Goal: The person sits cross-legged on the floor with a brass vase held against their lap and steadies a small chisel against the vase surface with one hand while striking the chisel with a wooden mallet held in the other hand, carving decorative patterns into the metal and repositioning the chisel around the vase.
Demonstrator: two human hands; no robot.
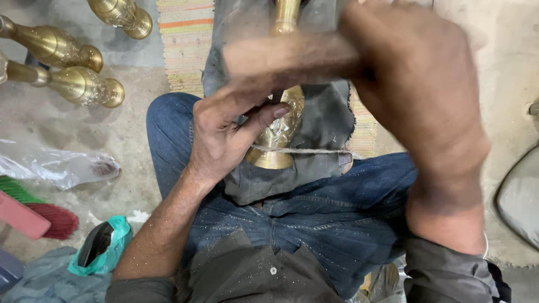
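Note:
A brass vase (279,132) lies along my lap on a dark grey cloth (323,120), its base toward me and its neck pointing away. My left hand (227,132) grips the vase's belly, thumb across the carved side. My right hand (415,84) is raised above it and blurred with motion; it is closed around a wooden handle (281,56) that crosses over the vase. What is at the handle's end cannot be made out. A thin cord (306,150) runs across the cloth by the vase's base.
Three more brass vases (84,84) lie on the concrete floor at upper left. A clear plastic bag (56,165), a red and green brush (53,216) and a teal bag (106,244) sit at left. A striped mat (185,39) lies ahead.

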